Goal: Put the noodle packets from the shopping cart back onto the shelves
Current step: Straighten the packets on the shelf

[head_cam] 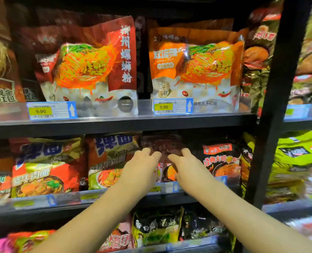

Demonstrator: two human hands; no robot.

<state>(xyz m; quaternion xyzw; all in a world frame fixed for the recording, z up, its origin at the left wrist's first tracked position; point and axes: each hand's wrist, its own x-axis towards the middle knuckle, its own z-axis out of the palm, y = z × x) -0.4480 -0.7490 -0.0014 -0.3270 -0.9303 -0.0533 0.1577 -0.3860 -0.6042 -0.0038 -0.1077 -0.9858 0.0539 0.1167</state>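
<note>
Dark maroon noodle packet [162, 145]; yellow price tags [163, 107] edged blue.

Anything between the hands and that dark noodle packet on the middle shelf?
Nothing visible. Left hand and right hand both have fingertips on the dark red noodle packet, which sits in its shelf slot between the orange packet and the black packet.

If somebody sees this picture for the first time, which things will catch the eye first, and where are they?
First, the two bare hands in the middle: the left hand and the right hand both touch a dark noodle packet on the middle shelf. Next, on the shelf above, stand a large red packet and beside it an orange packet, each with a yellow 9.90 price tag below.
</note>
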